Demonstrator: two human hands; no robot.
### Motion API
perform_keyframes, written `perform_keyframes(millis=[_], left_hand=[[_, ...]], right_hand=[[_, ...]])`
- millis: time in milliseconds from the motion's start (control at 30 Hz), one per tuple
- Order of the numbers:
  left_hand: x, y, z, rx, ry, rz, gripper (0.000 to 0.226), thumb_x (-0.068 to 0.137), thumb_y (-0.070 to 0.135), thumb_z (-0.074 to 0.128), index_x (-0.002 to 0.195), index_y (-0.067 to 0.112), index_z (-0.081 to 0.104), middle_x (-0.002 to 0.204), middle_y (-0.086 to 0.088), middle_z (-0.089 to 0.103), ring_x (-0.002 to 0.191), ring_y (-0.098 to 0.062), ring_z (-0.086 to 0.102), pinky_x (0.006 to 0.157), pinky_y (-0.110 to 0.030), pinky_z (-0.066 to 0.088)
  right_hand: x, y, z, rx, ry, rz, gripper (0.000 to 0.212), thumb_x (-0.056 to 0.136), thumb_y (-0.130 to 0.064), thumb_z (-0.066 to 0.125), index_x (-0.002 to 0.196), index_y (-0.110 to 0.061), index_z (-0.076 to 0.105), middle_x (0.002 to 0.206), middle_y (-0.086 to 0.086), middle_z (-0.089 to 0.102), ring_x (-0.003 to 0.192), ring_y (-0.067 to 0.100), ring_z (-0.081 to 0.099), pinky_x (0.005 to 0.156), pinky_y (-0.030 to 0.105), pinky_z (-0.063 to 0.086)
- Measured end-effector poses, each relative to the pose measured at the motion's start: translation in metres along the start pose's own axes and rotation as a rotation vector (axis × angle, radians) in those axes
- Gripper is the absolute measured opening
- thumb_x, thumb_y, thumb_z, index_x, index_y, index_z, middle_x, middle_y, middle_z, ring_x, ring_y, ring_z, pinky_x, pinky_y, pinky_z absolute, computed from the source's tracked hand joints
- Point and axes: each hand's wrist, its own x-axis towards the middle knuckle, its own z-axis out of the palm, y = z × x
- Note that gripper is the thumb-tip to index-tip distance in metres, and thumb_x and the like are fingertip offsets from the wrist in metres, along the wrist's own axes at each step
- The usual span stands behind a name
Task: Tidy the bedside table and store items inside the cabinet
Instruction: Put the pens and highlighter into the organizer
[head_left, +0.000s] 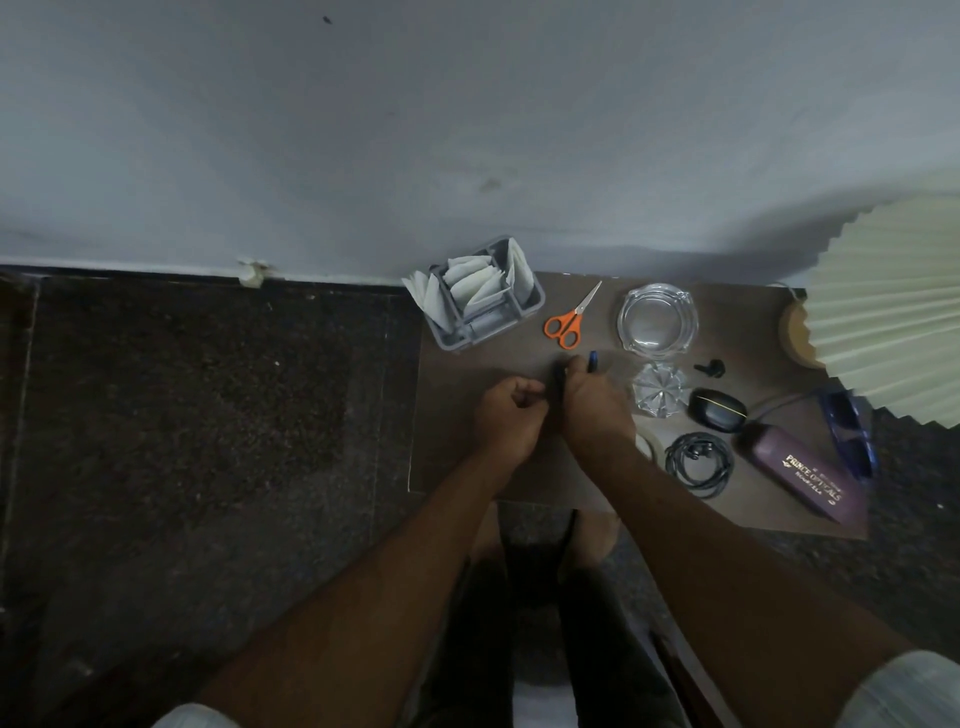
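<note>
Left hand (511, 415): fingers curled, tips pinching a dark item (557, 382); knuckles almost touching the right hand
Right hand (597, 402): closed in a fist round a pen (593, 360), whose blue end sticks out beyond the knuckles; forefinger against the dark item
Dark item: short, upright between the two hands, too dim to identify
Table (457, 415): brown top, under both hands
Caddy (457, 340): grey, beyond the left hand at the table's far corner, white paper packets standing in its compartments
Scissors (569, 321): orange handles, flat on the table just beyond the right hand, between caddy and ashtray, blades pointing away
Ashtray (657, 319): clear glass, beyond and right of the right hand
Cut-glass piece (658, 391): just right of the right hand, close to the ashtray
Tape roll (652, 446): beside the right wrist, partly hidden by it
Cable (698, 462): black coil, right of the right wrist, near the tape roll
Earbud case (717, 410): black, right of the cut-glass piece
Glasses case (802, 470): purple, gold lettering, well right of the right hand
Sunglasses (852, 434): blue, just past the glasses case, partly under the lampshade (893, 312)
</note>
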Motion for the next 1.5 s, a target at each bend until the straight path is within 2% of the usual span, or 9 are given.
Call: perform_keyframes(millis=[333, 500, 600, 733, 900, 1100, 1200, 1400, 1500], left_hand=[[-0.007, -0.006, -0.003, -0.083, -0.011, -0.068, 0.019, 0.081, 0.012, 0.07, 0.082, 0.03, 0.068, 0.086, 0.0, 0.074, 0.087, -0.025, 0.072, 0.084, -0.042, 0.06], [-0.011, -0.004, -0.006, -0.162, -0.002, -0.095, 0.018, 0.085, 0.005, 0.068, 0.098, 0.016, 0.073, 0.098, -0.013, 0.075, 0.092, -0.032, 0.072, 0.088, -0.047, 0.059], [-0.017, 0.002, -0.011, -0.385, -0.077, -0.129, 0.021, 0.091, -0.002, 0.062, 0.109, 0.006, 0.071, 0.096, -0.013, 0.075, 0.078, -0.018, 0.072, 0.072, -0.034, 0.061], [-0.028, 0.012, -0.026, -0.619, -0.171, -0.112, 0.019, 0.094, 0.0, 0.063, 0.111, 0.005, 0.07, 0.09, -0.006, 0.075, 0.074, -0.011, 0.073, 0.065, -0.024, 0.059], [-0.033, 0.013, -0.043, -0.625, -0.1, -0.037, 0.015, 0.09, -0.001, 0.068, 0.101, 0.009, 0.072, 0.091, -0.012, 0.075, 0.079, -0.02, 0.072, 0.078, -0.029, 0.059], [-0.032, 0.014, -0.06, -0.63, -0.018, 0.016, 0.018, 0.089, -0.004, 0.068, 0.104, 0.004, 0.072, 0.088, -0.011, 0.075, 0.073, -0.013, 0.071, 0.071, -0.02, 0.06], [-0.03, 0.018, -0.065, -0.624, 0.017, 0.054, 0.019, 0.089, -0.002, 0.068, 0.108, 0.003, 0.072, 0.094, -0.011, 0.075, 0.081, -0.014, 0.072, 0.073, -0.021, 0.059], [-0.026, 0.034, -0.07, -0.696, 0.058, 0.038, 0.018, 0.092, -0.001, 0.065, 0.109, 0.004, 0.071, 0.091, -0.006, 0.072, 0.078, -0.012, 0.068, 0.073, -0.021, 0.059], [-0.024, 0.036, -0.072, -0.713, 0.075, -0.024, 0.02, 0.093, 0.0, 0.063, 0.113, 0.002, 0.069, 0.094, -0.01, 0.071, 0.08, -0.019, 0.067, 0.071, -0.022, 0.058]], right_hand=[[0.001, -0.006, -0.002, -0.001, -0.042, 0.094, 0.023, 0.099, -0.007, 0.046, 0.114, -0.002, 0.062, 0.109, 0.016, 0.07, 0.103, 0.031, 0.068, 0.084, 0.036, 0.052], [-0.009, -0.007, -0.011, 0.248, 0.077, 0.181, 0.025, 0.097, -0.022, 0.056, 0.101, 0.001, 0.063, 0.102, 0.024, 0.069, 0.099, 0.041, 0.065, 0.081, 0.04, 0.051], [-0.02, -0.01, -0.02, 0.551, 0.157, 0.18, 0.02, 0.086, -0.024, 0.068, 0.088, -0.005, 0.071, 0.086, 0.015, 0.073, 0.086, 0.034, 0.069, 0.069, 0.029, 0.043], [-0.029, -0.016, -0.031, 1.037, 0.049, 0.237, 0.011, 0.086, -0.018, 0.072, 0.084, -0.007, 0.075, 0.074, 0.006, 0.074, 0.068, 0.021, 0.069, 0.069, 0.037, 0.055], [-0.03, -0.024, -0.046, 1.258, -0.079, 0.214, 0.011, 0.09, -0.012, 0.07, 0.085, -0.003, 0.072, 0.066, 0.005, 0.068, 0.054, 0.01, 0.058, 0.048, 0.019, 0.045], [-0.021, -0.032, -0.067, 1.338, -0.011, 0.102, 0.022, 0.09, -0.01, 0.072, 0.105, 0.006, 0.066, 0.071, 0.009, 0.066, 0.052, 0.01, 0.058, 0.047, 0.018, 0.044], [-0.015, -0.034, -0.076, 1.287, -0.005, 0.027, 0.017, 0.088, -0.01, 0.074, 0.099, 0.002, 0.071, 0.065, 0.002, 0.068, 0.05, 0.008, 0.059, 0.047, 0.02, 0.047], [0.003, -0.042, -0.089, 1.113, 0.102, -0.05, 0.009, 0.083, -0.018, 0.076, 0.089, -0.012, 0.075, 0.072, 0.001, 0.073, 0.066, 0.019, 0.07, 0.069, 0.043, 0.061], [0.007, -0.05, -0.09, 0.927, 0.237, -0.106, 0.005, 0.084, -0.019, 0.074, 0.089, -0.019, 0.074, 0.077, -0.005, 0.073, 0.069, 0.018, 0.071, 0.071, 0.041, 0.06]])
